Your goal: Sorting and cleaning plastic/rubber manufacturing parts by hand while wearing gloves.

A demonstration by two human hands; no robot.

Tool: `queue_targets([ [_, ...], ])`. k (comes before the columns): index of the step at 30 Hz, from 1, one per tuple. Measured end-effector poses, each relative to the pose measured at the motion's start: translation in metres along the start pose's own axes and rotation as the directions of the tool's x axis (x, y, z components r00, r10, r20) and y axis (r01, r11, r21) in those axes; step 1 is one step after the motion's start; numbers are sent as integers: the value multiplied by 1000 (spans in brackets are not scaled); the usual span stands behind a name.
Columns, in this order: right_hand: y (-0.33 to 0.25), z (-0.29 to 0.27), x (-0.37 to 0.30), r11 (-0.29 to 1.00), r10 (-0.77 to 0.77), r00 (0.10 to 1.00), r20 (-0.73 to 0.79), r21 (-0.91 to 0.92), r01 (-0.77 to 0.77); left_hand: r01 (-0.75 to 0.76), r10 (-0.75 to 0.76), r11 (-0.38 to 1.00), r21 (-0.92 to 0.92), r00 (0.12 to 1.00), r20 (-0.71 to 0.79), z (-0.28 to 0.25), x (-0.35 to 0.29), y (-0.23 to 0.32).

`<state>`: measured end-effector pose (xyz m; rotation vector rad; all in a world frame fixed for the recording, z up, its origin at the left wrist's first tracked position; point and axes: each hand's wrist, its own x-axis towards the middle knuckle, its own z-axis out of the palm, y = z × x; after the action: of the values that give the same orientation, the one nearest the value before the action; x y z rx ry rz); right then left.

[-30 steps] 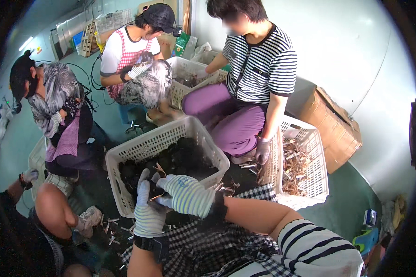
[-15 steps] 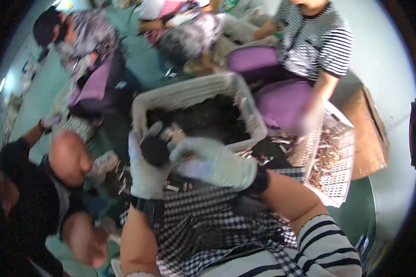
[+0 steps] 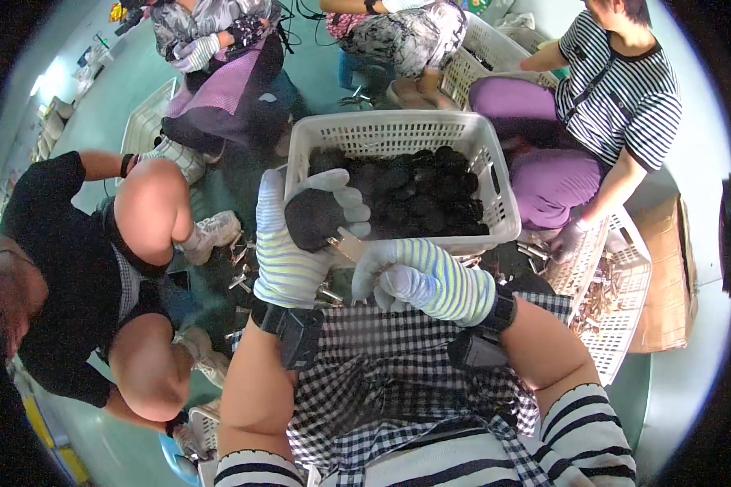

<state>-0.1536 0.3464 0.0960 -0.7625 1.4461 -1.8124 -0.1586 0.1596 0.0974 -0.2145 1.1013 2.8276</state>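
Note:
My left hand (image 3: 287, 256), in a striped work glove, holds a round black disc (image 3: 313, 219) between thumb and fingers. My right hand (image 3: 430, 280), gloved alike, pinches a small flat copper-coloured strip (image 3: 350, 245). The strip's far end meets the disc's lower right edge; whether it is fixed to the disc I cannot tell. Right behind my hands stands a white plastic basket (image 3: 398, 122) with several black round pieces (image 3: 418, 191) piled inside.
Loose metal strips (image 3: 240, 264) lie on the floor around the basket. At right, another white basket (image 3: 613, 345) holds copper-coloured pieces, beside a cardboard box (image 3: 662, 276). Co-workers sit around; one's gloved hand (image 3: 567, 241) reaches by that right basket. A checked apron (image 3: 365, 365) covers my lap.
My view has shifted, so the basket sits further right. My left hand has turned to show the disc's flat face, and my right hand has drawn slightly away from it, holding the strip.

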Motion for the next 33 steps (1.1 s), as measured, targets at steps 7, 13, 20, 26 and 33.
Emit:
queue_targets([
  [7,-3,25,7,978,208,951,-227,26,-208,-18,40,971,240,995,-86,0,-2,-8],
  [13,6,26,16,963,248,897,-366,-8,-270,-37,57,929,368,997,-43,6,-10,-10],
  [20,4,26,10,963,235,913,-334,-48,-265,-142,96,726,673,990,104,5,-18,-12],
  [26,-12,21,4,931,332,893,-304,-48,-363,-186,85,673,716,981,176,9,-21,-9],
  [33,-14,24,18,923,357,905,-233,-59,-379,-497,235,436,750,868,438,-8,-25,13],
])
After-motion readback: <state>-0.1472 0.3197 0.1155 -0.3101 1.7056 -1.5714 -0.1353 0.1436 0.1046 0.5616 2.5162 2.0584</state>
